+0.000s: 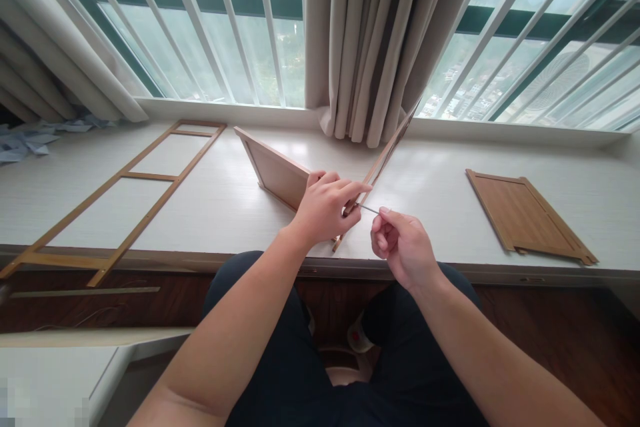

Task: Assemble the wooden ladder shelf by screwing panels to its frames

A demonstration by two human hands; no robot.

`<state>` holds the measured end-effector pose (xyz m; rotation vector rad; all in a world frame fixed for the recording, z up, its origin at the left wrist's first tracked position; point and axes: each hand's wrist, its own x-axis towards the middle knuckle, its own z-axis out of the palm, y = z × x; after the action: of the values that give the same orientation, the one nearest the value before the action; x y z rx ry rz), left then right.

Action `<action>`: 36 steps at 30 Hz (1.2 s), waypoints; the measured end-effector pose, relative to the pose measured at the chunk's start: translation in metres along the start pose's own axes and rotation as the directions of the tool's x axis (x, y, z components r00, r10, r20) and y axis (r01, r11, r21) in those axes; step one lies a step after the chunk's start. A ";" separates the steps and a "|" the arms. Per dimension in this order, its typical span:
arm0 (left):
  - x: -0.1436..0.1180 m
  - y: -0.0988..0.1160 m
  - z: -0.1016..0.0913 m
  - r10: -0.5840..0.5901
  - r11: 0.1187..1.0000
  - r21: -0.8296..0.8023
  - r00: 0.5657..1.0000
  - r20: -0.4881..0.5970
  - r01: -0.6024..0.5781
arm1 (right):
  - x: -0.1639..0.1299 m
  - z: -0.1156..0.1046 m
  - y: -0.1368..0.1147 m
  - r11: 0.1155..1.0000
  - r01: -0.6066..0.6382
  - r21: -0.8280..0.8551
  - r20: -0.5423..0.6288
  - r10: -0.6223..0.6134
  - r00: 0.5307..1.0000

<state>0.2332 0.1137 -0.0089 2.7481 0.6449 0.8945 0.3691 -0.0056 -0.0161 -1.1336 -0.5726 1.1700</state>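
Note:
My left hand [325, 207] is closed around the corner where a wooden panel [280, 163] meets a narrow wooden frame [383, 163]. The panel stands on edge and leans to the left, and the frame rises away toward the curtain. My right hand [403, 243] pinches a thin metal hex key [369, 208], its bent end hidden by the fingers. The tip of the key reaches the wooden joint by my left fingertips. What sits inside the joint is hidden by my left hand.
A long wooden frame with crossbars [150, 177] lies at the left, overhanging the edge of the white ledge [435, 213]. At the right lies a brown wooden panel [530, 217]. Paper scraps [30, 143] are piled at far left. A grey curtain [365, 47] hangs behind.

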 end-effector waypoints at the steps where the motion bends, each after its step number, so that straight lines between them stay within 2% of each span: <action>1: 0.000 0.000 0.000 0.004 1.000 0.000 1.000 -0.003 -0.004 | 0.000 0.001 0.000 1.000 -0.004 0.006 -0.003 0.004 1.000; 10: 0.000 -0.001 0.001 0.006 1.000 0.003 1.000 -0.009 -0.006 | -0.003 -0.003 0.002 1.000 0.010 -0.023 -0.024 -0.011 1.000; 12: 0.000 -0.001 0.001 0.007 1.000 0.000 1.000 -0.010 -0.007 | -0.003 -0.009 0.003 0.996 0.045 -0.080 -0.016 -0.046 0.999; 14: 0.000 -0.001 0.001 0.006 1.000 -0.002 1.000 -0.008 -0.006 | -0.004 -0.016 0.004 0.971 0.110 -0.212 -0.006 -0.114 0.993; 16: 0.000 -0.001 0.001 0.002 1.000 -0.003 1.000 -0.002 -0.002 | -0.005 -0.024 0.004 0.878 0.223 -0.423 0.024 -0.236 0.972; 19: 0.000 -0.001 0.001 0.001 1.000 -0.002 1.000 -0.003 -0.001 | -0.005 -0.036 0.004 0.572 0.419 -0.705 0.168 -0.439 0.883; 21: 0.000 -0.001 0.001 0.005 1.000 -0.002 1.000 -0.008 -0.005 | -0.004 -0.041 0.004 0.384 0.494 -0.780 0.271 -0.504 0.820; 23: 0.000 -0.001 0.001 0.010 1.000 -0.003 1.000 -0.014 -0.010 | -0.002 -0.044 0.004 0.269 0.529 -0.805 0.331 -0.537 0.776; 27: 0.000 -0.001 0.002 0.018 1.000 -0.004 1.000 -0.024 -0.018 | 0.001 -0.042 0.004 0.144 0.573 -0.807 0.403 -0.576 0.712; 36: 0.000 -0.002 0.002 0.017 1.000 -0.015 1.000 -0.014 -0.017 | 0.007 -0.042 0.003 -0.015 0.613 -0.790 0.490 -0.616 0.616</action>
<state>0.2334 0.1157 -0.0110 2.7405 0.6164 0.9196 0.4055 -0.0152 -0.0354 -1.5310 -1.7286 -0.1659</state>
